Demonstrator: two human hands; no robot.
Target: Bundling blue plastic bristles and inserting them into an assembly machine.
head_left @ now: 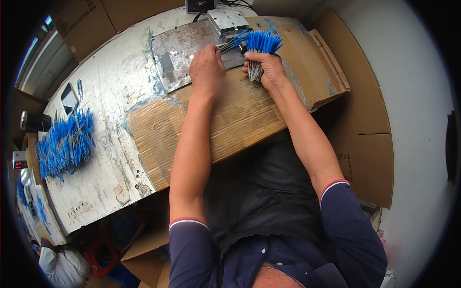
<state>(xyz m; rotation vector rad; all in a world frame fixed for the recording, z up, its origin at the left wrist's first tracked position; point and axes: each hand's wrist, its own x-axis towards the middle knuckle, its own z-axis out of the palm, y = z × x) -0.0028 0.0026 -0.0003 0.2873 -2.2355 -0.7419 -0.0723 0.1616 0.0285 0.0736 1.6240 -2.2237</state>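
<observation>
Right hand (270, 67) fist-closed around a bundle (259, 48) of blue-tipped wires, upright, blue ends fanning above the fingers, bare ends below the palm. Left hand (207, 67) just beside it, fingers curled together, pinching a few wires (231, 43) that run toward the metal device (227, 21). Both over the cardboard sheet (240, 115). Loose wire pile (65, 141) well apart, far left on the table (110, 86).

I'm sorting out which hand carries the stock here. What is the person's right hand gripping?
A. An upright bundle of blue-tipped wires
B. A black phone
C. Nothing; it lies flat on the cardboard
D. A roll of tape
A: the right hand is closed around a bundle of blue-tipped wires, blue ends fanning upward above the fist.
</observation>
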